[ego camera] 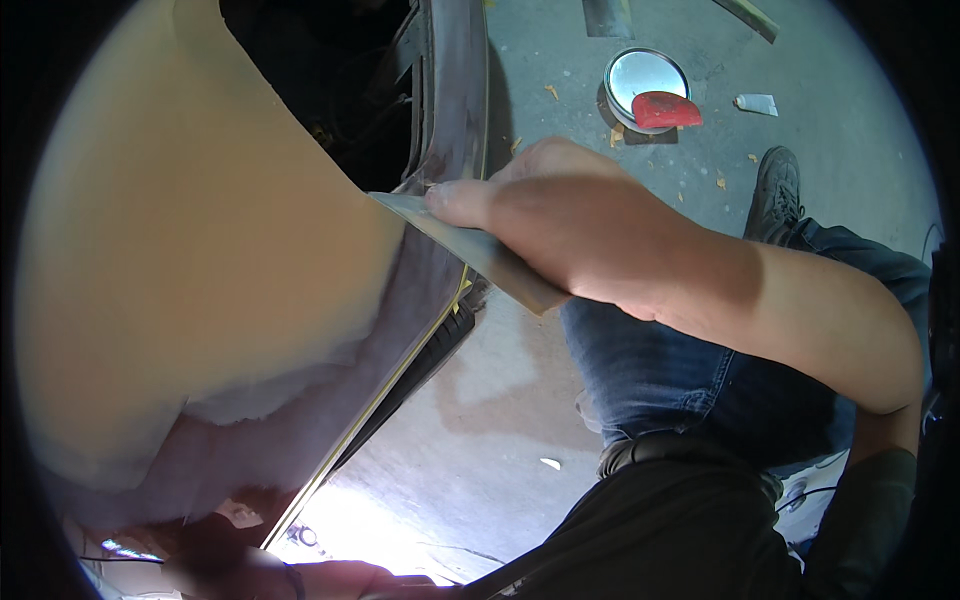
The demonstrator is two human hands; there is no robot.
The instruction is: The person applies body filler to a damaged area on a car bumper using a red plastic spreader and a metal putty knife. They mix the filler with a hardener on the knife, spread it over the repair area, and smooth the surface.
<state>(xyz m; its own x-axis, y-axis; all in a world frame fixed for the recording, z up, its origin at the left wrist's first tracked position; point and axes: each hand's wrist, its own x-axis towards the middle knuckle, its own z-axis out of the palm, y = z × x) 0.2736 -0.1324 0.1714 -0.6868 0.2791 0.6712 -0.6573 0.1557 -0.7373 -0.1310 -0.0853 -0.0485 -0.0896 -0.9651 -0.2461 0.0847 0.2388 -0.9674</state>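
My right hand point(517, 187) grips a wide, thin flat spreader point(480, 251), thumb on its upper face. The spreader's far corner meets the edge of a tan layer of body filler point(225, 225) on a car body panel point(390, 300). The filler looks smooth across the middle, with ragged patches along its lower border. Yellow masking tape point(390, 390) runs along the panel's edge. At the lower left my left hand point(225, 570) is dark and blurred, close to the panel's lower end; its fingers cannot be made out.
A dark opening point(322, 75) lies beside the filler. Under the panel shows a tyre point(420, 375). On the concrete floor stand a can point(646, 75) with a red piece point(667, 110) on top, a white tube point(756, 103), a flat plate point(609, 16) and a strip point(750, 19). Bright light glares below.
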